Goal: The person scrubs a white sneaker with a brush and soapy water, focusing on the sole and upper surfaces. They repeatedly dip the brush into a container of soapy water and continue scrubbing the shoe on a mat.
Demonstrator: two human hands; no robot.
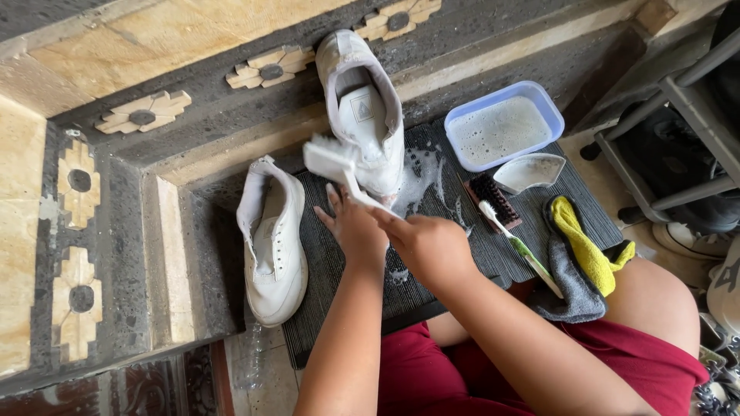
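Note:
My right hand (430, 245) grips the handle of a white scrubbing brush (333, 160), whose bristle head sits against the lower side of a white sneaker (362, 108). That sneaker leans upright against the stone step. My left hand (351, 227) hovers beside the brush handle with its fingers spread, holding nothing. A second white sneaker (274, 239) lies at the left edge of the black ribbed mat (331, 270). Soap foam (422, 179) is smeared on the mat below the upright sneaker.
A blue-rimmed tub of soapy water (501, 127) stands at the back right, with a white insole (530, 171) in front of it. A dark brush (493, 200), a toothbrush (522, 248) and yellow and grey cloths (586, 258) lie nearby. A metal rack (678, 131) stands at the right.

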